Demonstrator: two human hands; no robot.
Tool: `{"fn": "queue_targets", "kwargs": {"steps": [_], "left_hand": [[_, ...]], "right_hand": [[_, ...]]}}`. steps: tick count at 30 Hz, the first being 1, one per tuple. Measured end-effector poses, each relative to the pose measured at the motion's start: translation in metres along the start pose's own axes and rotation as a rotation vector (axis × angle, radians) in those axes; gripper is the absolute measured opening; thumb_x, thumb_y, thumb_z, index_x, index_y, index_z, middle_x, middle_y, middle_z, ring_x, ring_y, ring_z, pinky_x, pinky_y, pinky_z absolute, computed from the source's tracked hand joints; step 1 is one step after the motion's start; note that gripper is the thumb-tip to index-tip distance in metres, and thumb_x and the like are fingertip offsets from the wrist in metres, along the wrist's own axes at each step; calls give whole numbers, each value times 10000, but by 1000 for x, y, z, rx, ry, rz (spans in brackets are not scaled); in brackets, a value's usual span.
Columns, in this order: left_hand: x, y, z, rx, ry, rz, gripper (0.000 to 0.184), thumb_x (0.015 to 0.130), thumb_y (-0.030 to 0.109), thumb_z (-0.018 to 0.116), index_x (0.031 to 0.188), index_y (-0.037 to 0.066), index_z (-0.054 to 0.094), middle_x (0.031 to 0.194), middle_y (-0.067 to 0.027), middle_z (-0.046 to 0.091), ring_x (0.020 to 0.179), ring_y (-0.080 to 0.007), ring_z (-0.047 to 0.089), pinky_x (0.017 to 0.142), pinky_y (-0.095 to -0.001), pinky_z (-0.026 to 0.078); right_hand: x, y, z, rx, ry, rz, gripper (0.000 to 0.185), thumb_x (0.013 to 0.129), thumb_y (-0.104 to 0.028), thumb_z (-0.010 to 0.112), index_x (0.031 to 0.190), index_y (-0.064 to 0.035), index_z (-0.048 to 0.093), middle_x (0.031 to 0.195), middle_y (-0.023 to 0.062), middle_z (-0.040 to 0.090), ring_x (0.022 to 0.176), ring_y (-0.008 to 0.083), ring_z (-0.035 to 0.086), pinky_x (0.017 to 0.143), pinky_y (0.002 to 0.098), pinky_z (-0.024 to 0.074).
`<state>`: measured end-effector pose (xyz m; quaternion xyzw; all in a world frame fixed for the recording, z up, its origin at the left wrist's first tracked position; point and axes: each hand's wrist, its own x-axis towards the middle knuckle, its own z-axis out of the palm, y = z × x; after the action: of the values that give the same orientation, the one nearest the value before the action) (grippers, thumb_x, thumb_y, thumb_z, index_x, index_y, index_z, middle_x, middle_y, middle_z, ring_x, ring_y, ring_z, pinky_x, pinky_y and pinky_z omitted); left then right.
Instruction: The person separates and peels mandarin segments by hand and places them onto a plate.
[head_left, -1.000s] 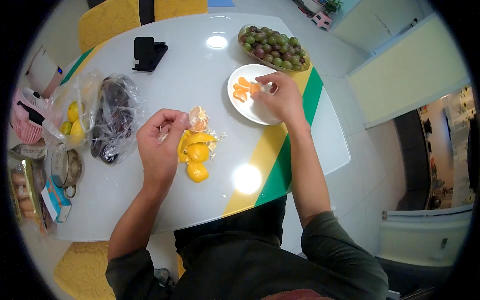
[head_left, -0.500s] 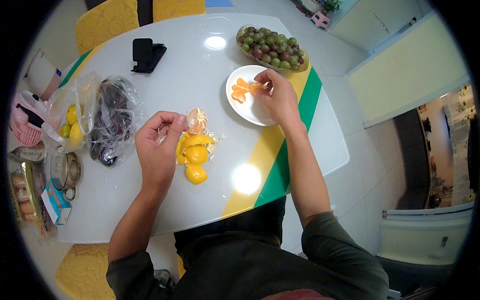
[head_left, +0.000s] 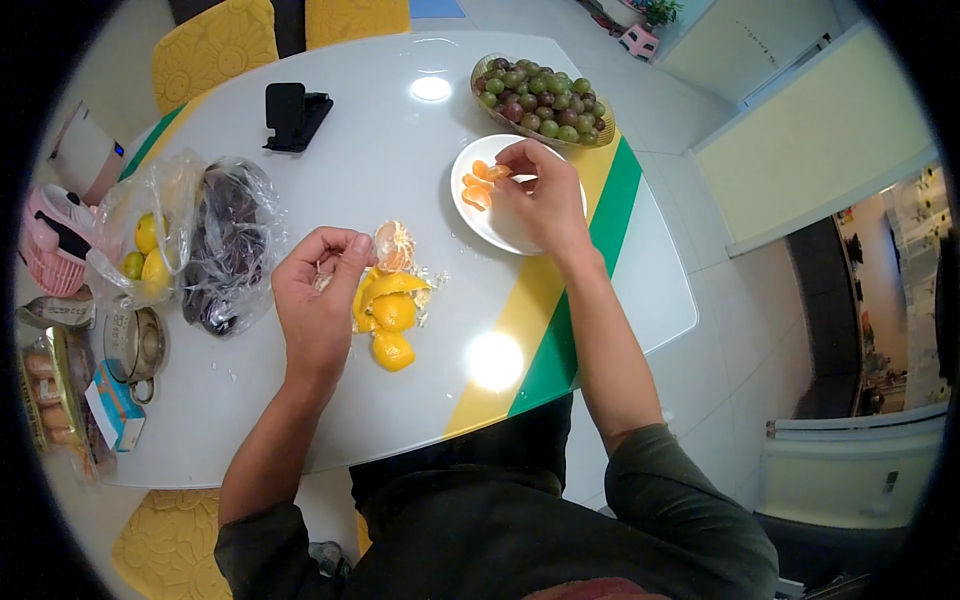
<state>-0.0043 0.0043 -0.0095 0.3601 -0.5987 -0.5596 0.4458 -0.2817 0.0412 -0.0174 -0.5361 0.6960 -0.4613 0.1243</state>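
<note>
While my right hand [head_left: 548,200] reaches over the white plate [head_left: 502,230], its fingers pinch one orange segment [head_left: 498,173] between thumb and fingertips. That segment is just beside the few loose segments [head_left: 476,196] lying on the left part of the plate, and I cannot tell whether it touches them. My left hand [head_left: 317,290] is near the middle of the table [head_left: 410,415], its fingers curled in and the thumb laid along them. Something pale shows inside the curl, but I cannot make out what it is. By the tip of that thumb sits the rest of the peeled orange [head_left: 398,250], white strings over its skin; whether my thumb touches it I cannot tell. Just below it lies the yellow peel [head_left: 392,312], with white scraps [head_left: 436,279] scattered beside it on the table. Beyond the plate, a bowl [head_left: 607,134] holds a heap of green and dark red grapes [head_left: 545,100]. Farther off to my left are a black stand [head_left: 287,118], a clear bag with yellow and green fruit [head_left: 154,270] in it, a bag of dark things [head_left: 236,240], a glass mug [head_left: 150,345] and a blue and white box [head_left: 118,408]
</note>
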Motion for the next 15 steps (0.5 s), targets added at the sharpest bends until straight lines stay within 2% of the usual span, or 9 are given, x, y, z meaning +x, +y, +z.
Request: {"fn": "queue_targets", "kwargs": {"steps": [6, 9, 12, 15], "left_hand": [[-1, 2, 0, 22, 5, 0, 141, 994, 169, 661, 924, 47, 672, 830, 16, 650, 577, -3, 367, 500, -189, 264], [0, 0, 0, 4, 0, 0, 143, 993, 170, 661, 921, 47, 672, 830, 16, 650, 582, -4, 371, 503, -190, 266], [-2, 8, 0, -13, -2, -60, 142, 988, 111, 664, 928, -17, 678, 836, -14, 660, 801, -63, 591, 785, -219, 475], [-2, 9, 1, -18, -1, -63, 139, 987, 108, 666, 931, -18, 678, 837, -15, 660, 803, -63, 592, 780, -218, 476]], "right_hand": [[1, 7, 2, -12, -38, 13, 235, 867, 81, 667, 1078, -5, 725, 1028, 60, 734, 937, 145, 693, 821, 291, 562], [1, 11, 3, -4, -9, -85, 294, 839, 98, 654, 1100, -3, 744, 1024, 148, 723, 903, 241, 708, 805, 335, 571], [1, 8, 3, -37, 4, -86, 310, 835, 110, 648, 1105, -9, 745, 1031, 156, 719, 897, 255, 707, 812, 345, 570], [1, 11, 5, -67, 47, -71, 277, 837, 86, 663, 1086, -3, 747, 1018, 160, 727, 895, 256, 713, 809, 352, 569]]}}
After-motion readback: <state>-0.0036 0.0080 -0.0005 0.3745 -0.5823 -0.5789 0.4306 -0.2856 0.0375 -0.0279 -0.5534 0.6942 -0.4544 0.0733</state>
